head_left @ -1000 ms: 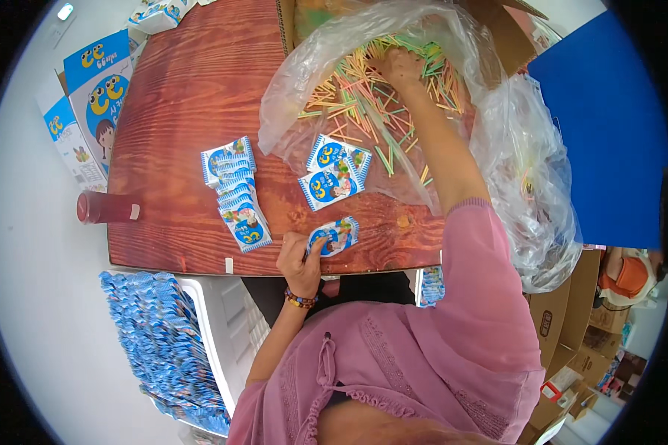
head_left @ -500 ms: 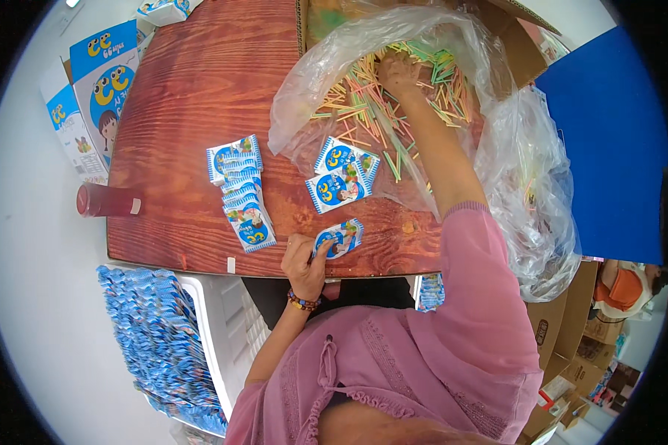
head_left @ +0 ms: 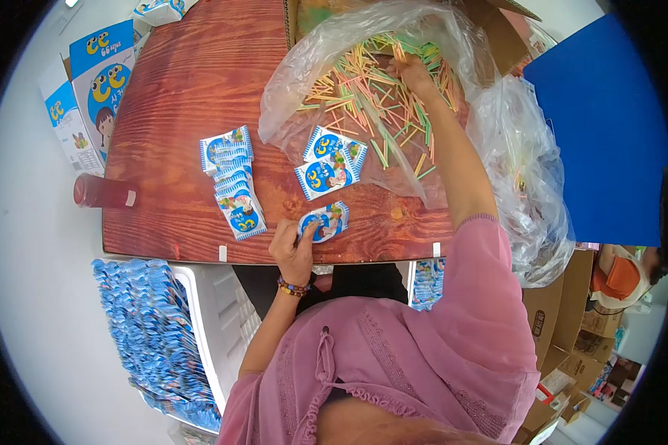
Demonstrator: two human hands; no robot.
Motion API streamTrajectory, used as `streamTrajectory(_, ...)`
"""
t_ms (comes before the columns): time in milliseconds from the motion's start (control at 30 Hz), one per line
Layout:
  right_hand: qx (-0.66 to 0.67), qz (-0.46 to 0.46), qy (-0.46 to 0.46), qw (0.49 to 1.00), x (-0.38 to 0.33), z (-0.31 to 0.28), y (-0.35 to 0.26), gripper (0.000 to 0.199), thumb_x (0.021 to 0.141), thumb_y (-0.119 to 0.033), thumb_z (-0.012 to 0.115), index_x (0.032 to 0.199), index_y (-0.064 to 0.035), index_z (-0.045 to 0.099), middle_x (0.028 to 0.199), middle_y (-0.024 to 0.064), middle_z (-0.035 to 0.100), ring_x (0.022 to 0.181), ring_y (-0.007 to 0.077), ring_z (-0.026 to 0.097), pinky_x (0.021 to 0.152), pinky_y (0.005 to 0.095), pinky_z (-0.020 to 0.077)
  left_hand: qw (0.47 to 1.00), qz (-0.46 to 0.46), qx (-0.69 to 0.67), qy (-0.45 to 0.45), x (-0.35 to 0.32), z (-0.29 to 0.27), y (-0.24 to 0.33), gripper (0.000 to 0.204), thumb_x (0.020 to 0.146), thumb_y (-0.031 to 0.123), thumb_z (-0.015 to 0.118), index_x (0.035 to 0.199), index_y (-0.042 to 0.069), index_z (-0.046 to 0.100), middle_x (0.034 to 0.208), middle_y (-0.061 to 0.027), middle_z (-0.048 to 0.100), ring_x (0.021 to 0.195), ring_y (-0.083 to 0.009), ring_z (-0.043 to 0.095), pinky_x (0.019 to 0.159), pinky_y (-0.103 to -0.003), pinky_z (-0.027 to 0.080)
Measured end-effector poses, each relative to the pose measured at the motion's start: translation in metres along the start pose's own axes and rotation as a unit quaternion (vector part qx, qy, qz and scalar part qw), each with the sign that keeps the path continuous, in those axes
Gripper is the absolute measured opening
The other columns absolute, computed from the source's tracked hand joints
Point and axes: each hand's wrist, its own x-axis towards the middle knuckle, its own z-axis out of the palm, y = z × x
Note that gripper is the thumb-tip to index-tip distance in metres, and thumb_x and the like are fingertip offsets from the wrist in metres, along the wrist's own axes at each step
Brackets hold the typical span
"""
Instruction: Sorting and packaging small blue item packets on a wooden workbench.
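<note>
Near the table's front edge, my left hand [head_left: 292,248] pinches a small blue-and-white packet [head_left: 332,220] between thumb and fingers. My right hand [head_left: 416,74] reaches far forward into a clear plastic bag [head_left: 289,93], among thin pink, yellow, orange and green sticks [head_left: 360,81]. Its fingers are drawn together around a few of the sticks, and the fingertips are partly hidden. A few more packets [head_left: 323,178] lie loosely between my hands. Left of these, an overlapping row of packets [head_left: 237,200] runs along the tabletop.
The reddish wooden table [head_left: 178,96] carries a cardboard box [head_left: 501,37] behind the bag. A dark red cylinder [head_left: 100,191] sticks out at the left edge. A printed carton [head_left: 100,89] stands beyond it. Below left, a white crate [head_left: 211,304] adjoins many packets [head_left: 152,334]. A blue panel [head_left: 601,141] is at right.
My right hand has closed its fingers among the sticks and shifted slightly toward the right of the pile. The left hand keeps its hold on the packet. The whole view has shifted a little.
</note>
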Motion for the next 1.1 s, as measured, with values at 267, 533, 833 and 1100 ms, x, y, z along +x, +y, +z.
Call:
streamTrajectory(267, 0.072, -0.039, 0.010, 0.997, -0.029, -0.007, -0.009, 0.022, 0.092, -0.016, 0.057, 0.097, 0.0055, 0.057, 0.081, 0.0113, 0.068, 0.072, 0.0176, 0.063, 0.069, 0.0306, 0.0490, 1.000, -0.002, -0.009, 0.010, -0.002, 0.001, 0.000, 0.018, 0.080, 0.002, 0.069, 0.071, -0.005, 0.055, 0.064, -0.0057, 0.044, 0.058, -0.0117, 0.040, 0.052, -0.028, 0.032)
streamTrajectory(533, 0.113, -0.148, 0.047, 0.981, -0.096, 0.023, -0.006, 0.015, 0.096, -0.017, 0.052, 0.101, -0.0028, 0.056, 0.087, 0.0037, 0.063, 0.083, 0.0141, 0.057, 0.080, 0.0278, 0.0439, 0.999, -0.044, -0.020, 0.006, -0.006, -0.002, -0.010, 0.013, 0.082, 0.003, 0.067, 0.076, -0.006, 0.060, 0.066, -0.0029, 0.048, 0.062, -0.0087, 0.044, 0.055, -0.026, 0.035)
streamTrajectory(833, 0.002, -0.157, 0.065, 0.985, -0.125, 0.042, 0.010, 0.016, 0.094, -0.017, 0.052, 0.102, -0.0027, 0.051, 0.091, 0.0087, 0.062, 0.086, 0.0203, 0.058, 0.081, 0.0341, 0.0435, 0.999, -0.048, -0.019, 0.008, -0.006, -0.001, -0.012, 0.013, 0.082, 0.003, 0.067, 0.077, -0.006, 0.059, 0.069, -0.0033, 0.050, 0.065, -0.0083, 0.046, 0.058, -0.025, 0.037)
streamTrajectory(1100, -0.055, -0.164, 0.103, 0.980, -0.128, 0.050, 0.018, 0.019, 0.098, -0.019, 0.047, 0.092, -0.0025, 0.053, 0.089, 0.0059, 0.061, 0.087, 0.0153, 0.053, 0.083, 0.0297, 0.0415, 0.999, -0.050, -0.017, 0.012, -0.007, -0.002, -0.014, 0.013, 0.083, 0.003, 0.067, 0.077, -0.006, 0.059, 0.070, -0.0019, 0.050, 0.066, -0.0070, 0.045, 0.059, -0.024, 0.038)
